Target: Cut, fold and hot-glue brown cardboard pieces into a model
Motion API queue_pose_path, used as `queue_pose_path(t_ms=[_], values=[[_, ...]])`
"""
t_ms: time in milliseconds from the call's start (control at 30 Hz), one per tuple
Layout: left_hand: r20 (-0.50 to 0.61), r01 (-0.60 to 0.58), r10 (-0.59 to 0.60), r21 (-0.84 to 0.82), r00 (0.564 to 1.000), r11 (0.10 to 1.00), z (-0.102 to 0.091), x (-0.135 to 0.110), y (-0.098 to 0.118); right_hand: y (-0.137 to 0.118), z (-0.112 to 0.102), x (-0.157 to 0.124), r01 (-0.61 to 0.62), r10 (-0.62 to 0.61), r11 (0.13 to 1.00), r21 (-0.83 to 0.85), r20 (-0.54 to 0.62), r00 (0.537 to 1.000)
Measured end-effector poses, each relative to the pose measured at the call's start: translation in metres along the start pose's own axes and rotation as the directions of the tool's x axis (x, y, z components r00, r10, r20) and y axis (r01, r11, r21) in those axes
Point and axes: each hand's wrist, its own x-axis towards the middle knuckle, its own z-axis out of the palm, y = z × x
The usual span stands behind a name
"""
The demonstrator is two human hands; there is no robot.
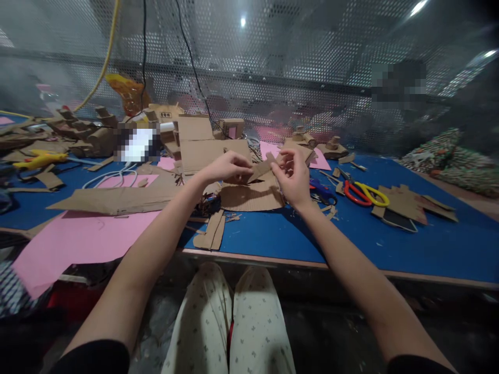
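Note:
Both hands hold one small strip of brown cardboard (262, 169) above the blue table (409, 244). My left hand (226, 167) pinches its left end with closed fingers. My right hand (293, 177) grips the right end, fingers curled round it. Directly under the strip lies a larger flat cardboard sheet (251, 196). More cardboard offcuts (211, 232) lie at the table's front edge below my left wrist.
Red and yellow scissors (364, 193) and blue-handled scissors (323, 190) lie right of my right hand. Pink paper (78, 239) and a long cardboard sheet (117, 200) cover the left. Cardboard models (195, 137) stand behind. A perforated metal screen (273, 62) backs the table.

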Motion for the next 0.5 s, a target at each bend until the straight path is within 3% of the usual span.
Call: queue_pose_path(t_ms=[167, 233, 333, 500], values=[[0.017, 0.038, -0.040, 0.094, 0.999, 0.995, -0.014, -0.022, 0.002, 0.003, 0.002, 0.005, -0.121, 0.069, 0.973, 0.199, 0.247, 0.966], [0.009, 0.036, -0.038, 0.134, 0.999, 0.990, -0.014, -0.038, -0.001, 0.001, 0.004, 0.004, -0.218, 0.100, 0.937, 0.272, 0.390, 0.915], [-0.083, 0.044, -0.033, 0.139, 0.996, 0.989, -0.010, -0.058, -0.009, -0.004, 0.007, 0.000, -0.297, 0.080, 0.918, 0.264, 0.609, 0.789], [-0.135, 0.039, -0.021, 0.135, 0.991, 0.990, -0.002, -0.067, -0.024, -0.009, 0.006, -0.006, -0.279, 0.058, 0.941, 0.189, 0.726, 0.686]])
